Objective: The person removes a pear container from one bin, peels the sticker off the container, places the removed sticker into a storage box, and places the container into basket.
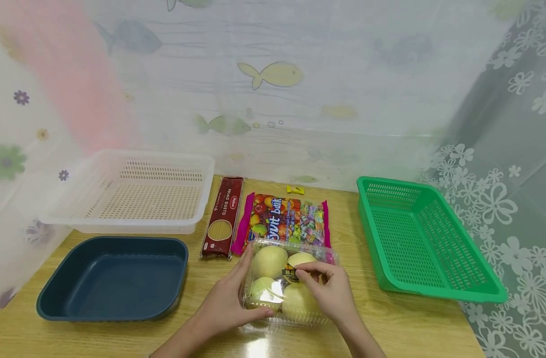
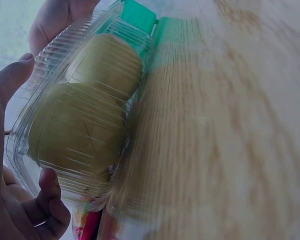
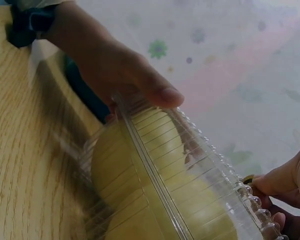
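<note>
A clear plastic clamshell box [image 1: 299, 318] of round yellow-green fruits [image 1: 270, 261] rests on the table before me. My left hand [image 1: 225, 301] grips the box's left side, its thumb on the front edge and its fingers along the side. On the lid is a black and gold label [image 1: 291, 275]. My right hand [image 1: 328, 286] pinches the label's edge between thumb and finger, which the right wrist view also shows at the label [image 3: 247, 179]. In the left wrist view the fruits [image 2: 75, 130] press close to the clear wall.
Behind the box lie a colourful candy bag [image 1: 277, 219], a red spaghetti packet [image 1: 223, 214] and a small yellow candy [image 1: 295, 190]. White [image 1: 201, 199] and green [image 1: 366, 233] baskets stand left and right. A dark blue tray [image 1: 183, 263] sits front left.
</note>
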Available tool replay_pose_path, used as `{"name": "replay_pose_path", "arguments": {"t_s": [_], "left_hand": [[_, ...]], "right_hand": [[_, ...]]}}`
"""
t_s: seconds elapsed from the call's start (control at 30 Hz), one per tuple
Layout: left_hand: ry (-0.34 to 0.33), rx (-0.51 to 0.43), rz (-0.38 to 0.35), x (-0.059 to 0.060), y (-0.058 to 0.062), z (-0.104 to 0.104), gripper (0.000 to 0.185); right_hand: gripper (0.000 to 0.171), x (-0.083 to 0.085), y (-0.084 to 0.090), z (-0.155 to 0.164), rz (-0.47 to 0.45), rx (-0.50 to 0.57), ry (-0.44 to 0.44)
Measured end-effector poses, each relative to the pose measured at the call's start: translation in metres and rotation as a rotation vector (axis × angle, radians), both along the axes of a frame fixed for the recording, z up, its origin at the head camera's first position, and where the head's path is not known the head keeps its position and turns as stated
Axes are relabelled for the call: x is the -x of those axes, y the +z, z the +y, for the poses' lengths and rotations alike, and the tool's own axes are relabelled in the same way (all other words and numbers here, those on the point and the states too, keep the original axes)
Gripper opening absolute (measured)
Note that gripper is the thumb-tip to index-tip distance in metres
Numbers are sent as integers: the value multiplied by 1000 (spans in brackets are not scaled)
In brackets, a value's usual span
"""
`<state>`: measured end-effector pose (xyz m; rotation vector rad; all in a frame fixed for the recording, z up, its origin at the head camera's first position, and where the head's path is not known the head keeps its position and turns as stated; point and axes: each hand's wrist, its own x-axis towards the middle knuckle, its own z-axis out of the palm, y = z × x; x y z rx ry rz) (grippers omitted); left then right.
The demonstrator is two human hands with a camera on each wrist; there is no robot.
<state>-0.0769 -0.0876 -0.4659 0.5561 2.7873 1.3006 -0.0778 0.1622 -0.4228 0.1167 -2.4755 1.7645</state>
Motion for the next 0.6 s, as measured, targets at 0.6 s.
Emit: {"name": "replay_pose_path", "arguments": {"t_s": [0.6], "left_hand": [[-4, 0, 1, 0, -1, -1, 140]], "right_hand": [[6, -1, 0, 1, 46, 65, 23]]}}
